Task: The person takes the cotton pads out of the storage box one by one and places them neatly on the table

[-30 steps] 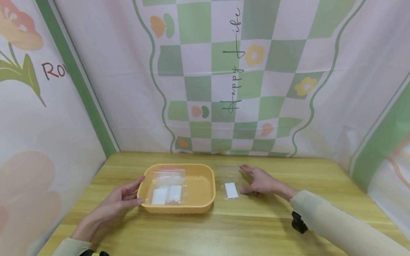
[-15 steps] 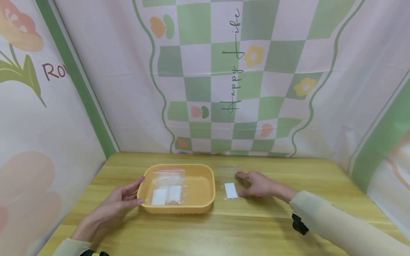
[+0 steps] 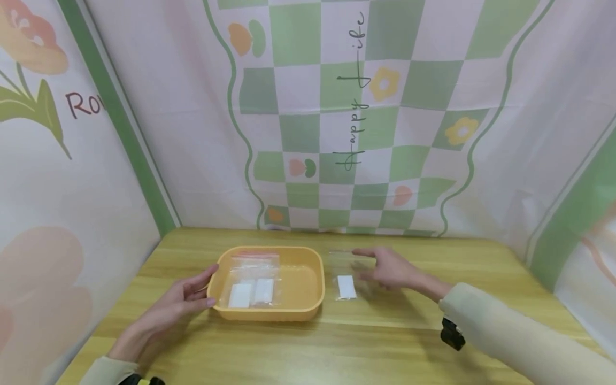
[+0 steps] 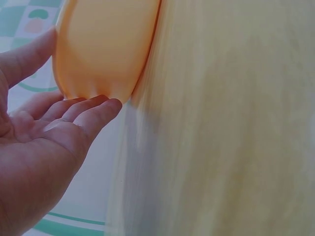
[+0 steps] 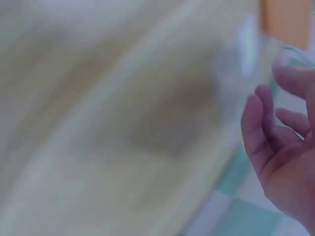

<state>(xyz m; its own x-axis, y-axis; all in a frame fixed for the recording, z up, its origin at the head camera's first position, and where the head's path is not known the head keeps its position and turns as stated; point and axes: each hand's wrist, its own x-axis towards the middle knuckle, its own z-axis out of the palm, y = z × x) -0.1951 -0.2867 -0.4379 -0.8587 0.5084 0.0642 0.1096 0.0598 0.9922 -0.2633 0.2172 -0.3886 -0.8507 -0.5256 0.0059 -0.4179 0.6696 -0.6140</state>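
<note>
A yellow-orange plastic tray (image 3: 300,286) stands on the table. Inside its left half lie clear zip bags with white rectangular pieces (image 3: 239,295) in them. My left hand (image 3: 168,307) is at the tray's left end; in the left wrist view its fingertips (image 4: 114,104) touch the end wall and the thumb meets the rim. To the right of the tray a clear zip bag (image 3: 343,266) lies flat, a white rectangle in its lower part. My right hand (image 3: 391,268) is over this bag's right edge, index finger stretched toward the zip strip; contact cannot be made out.
The wooden table (image 3: 298,353) extends in front of the tray and to both sides. A printed fabric backdrop (image 3: 298,128) hangs along its back edge, with more fabric (image 3: 72,214) on the left.
My right hand's fingers shifted down the bag's right edge, then the index finger stretched back up toward the zip strip. The left hand, the tray and its bags stayed put.
</note>
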